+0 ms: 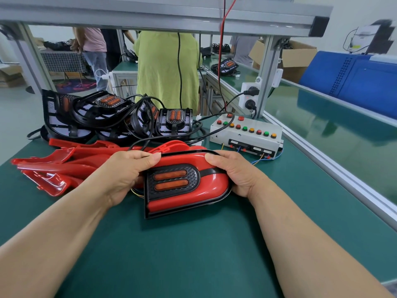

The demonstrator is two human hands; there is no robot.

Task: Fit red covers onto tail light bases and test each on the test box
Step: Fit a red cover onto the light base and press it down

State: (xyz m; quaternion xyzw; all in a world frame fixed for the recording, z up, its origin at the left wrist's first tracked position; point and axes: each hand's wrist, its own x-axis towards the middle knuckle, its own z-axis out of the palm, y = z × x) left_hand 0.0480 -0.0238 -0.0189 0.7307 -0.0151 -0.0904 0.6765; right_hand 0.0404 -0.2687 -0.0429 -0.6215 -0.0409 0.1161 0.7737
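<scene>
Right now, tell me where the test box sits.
In the head view the test box sits right of centre, just beyond the right hand, with the black tail light bases to its left.

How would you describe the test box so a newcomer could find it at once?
On the green-topped workbench, look far right, at the foot of the aluminium post carrying white power sockets. There lies the flat white metal test box; unlike the black tail light bases and red plastic covers to its left, it bears rows of round red, green and amber buttons.
</scene>
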